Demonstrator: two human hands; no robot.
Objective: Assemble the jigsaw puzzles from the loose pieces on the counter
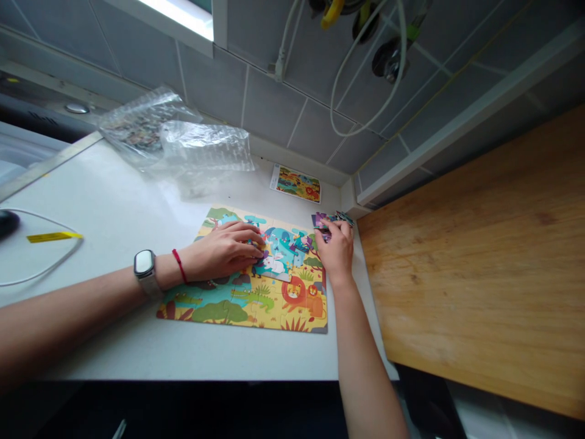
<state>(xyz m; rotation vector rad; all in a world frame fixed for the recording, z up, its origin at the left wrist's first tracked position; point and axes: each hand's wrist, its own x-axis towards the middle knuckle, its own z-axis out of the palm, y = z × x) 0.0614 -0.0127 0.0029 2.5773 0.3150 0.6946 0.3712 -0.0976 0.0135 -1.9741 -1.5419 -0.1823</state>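
Though transparent, bag (210,145), contents unclear.

Stretches the left arm (82,311) in from the lower left, laying the left hand (233,247) palm down with lightly curled fingers. Reaches up from below with the right arm (368,353), bending the fingers of the right hand (337,244).

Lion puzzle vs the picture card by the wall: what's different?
The lion puzzle is much bigger than the picture card. The puzzle shows interlocking seams; the card has a white margin. The left hand partly covers the puzzle, while the card is uncovered. Both lie flat and show an orange-maned lion.
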